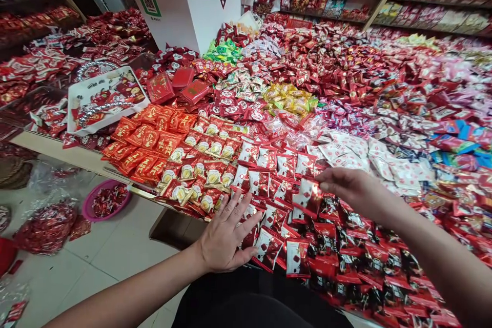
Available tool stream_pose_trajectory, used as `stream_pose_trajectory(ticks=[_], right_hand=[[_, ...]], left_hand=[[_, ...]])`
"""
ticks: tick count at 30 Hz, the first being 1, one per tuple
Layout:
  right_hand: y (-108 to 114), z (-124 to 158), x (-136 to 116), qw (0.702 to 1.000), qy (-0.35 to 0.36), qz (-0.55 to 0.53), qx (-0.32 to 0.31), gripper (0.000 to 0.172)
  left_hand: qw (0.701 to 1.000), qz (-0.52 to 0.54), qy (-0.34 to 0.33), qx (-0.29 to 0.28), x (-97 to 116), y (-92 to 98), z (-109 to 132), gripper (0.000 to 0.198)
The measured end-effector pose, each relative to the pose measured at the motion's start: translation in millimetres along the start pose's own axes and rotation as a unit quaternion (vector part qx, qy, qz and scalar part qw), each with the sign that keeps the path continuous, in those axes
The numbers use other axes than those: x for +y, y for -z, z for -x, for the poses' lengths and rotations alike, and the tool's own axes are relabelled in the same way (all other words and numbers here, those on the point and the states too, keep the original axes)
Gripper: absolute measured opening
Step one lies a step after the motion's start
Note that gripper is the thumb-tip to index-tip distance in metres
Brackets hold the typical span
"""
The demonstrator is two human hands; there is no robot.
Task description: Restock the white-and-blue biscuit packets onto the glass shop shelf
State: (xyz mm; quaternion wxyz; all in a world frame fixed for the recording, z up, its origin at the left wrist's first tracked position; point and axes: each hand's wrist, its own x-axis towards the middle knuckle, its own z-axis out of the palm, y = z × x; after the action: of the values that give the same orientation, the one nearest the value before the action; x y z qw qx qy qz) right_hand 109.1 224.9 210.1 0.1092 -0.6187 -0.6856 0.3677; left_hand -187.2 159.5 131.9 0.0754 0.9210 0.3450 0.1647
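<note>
My left hand (229, 238) lies with its fingers spread over the front edge of the candy display, palm down on small wrapped packets. Beside its thumb sits a red-and-white packet (268, 248). My right hand (346, 187) pinches the upper corner of another red-and-white candy packet (308, 198), which is tilted up above the rows. Left of my left hand are red-and-gold packets (213, 174) with a round pale picture. Red-and-black packets (357, 256) fill the area below my right hand.
A white tray (138, 105) with loose candies and beaded strings stands at the left. Behind it rises a white pillar (169, 31). Yellow packets (290, 98) and white packets (346, 149) lie further back. On the floor is a pink basin (87, 210).
</note>
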Motion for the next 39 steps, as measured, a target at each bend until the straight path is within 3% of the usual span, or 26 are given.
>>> stream_pose_trajectory(ticks=[3, 8, 12, 17, 20, 23, 26, 31, 35, 39], right_hand=[[-15, 2, -1, 0.995, -0.002, 0.081, -0.063, 0.017], [-29, 1, -10, 0.975, 0.016, 0.218, -0.043, 0.019], [-37, -11, -29, 0.979, 0.064, 0.192, 0.028, 0.019], [-66, -38, -60, 0.984, 0.070, 0.125, 0.105, 0.025], [-79, -46, -69, 0.985, 0.070, 0.088, 0.131, 0.019], [-73, -44, -72, 0.987, 0.100, 0.028, 0.123, 0.016], [-46, -43, -67, 0.985, 0.114, -0.056, 0.120, 0.017], [-6, -63, -30, 0.961, -0.014, -0.185, 0.206, 0.021], [-18, -80, -4, 0.970, -0.041, -0.184, 0.155, 0.021], [-33, -83, -1, 0.978, -0.038, -0.152, 0.138, 0.024]], left_hand=[[0.999, -0.006, 0.024, -0.030, 5, -1.6, -6, 0.063], [0.997, -0.008, 0.049, -0.056, 10, -5.5, -15, 0.063], [0.997, -0.008, 0.054, -0.061, 12, -5.5, -17, 0.064], [0.997, -0.013, 0.057, -0.056, 12, -5.6, -17, 0.063], [0.997, -0.012, 0.056, -0.046, 11, -6.6, -16, 0.064], [0.998, -0.008, 0.054, -0.039, 10, -7.2, -15, 0.066], [0.998, -0.001, 0.055, -0.045, 10, -6.6, -15, 0.066], [0.997, 0.008, 0.056, -0.057, 10, -5.0, -16, 0.062], [0.997, 0.008, 0.058, -0.048, 10, -5.1, -16, 0.061], [0.997, 0.007, 0.055, -0.045, 10, -5.6, -16, 0.061]])
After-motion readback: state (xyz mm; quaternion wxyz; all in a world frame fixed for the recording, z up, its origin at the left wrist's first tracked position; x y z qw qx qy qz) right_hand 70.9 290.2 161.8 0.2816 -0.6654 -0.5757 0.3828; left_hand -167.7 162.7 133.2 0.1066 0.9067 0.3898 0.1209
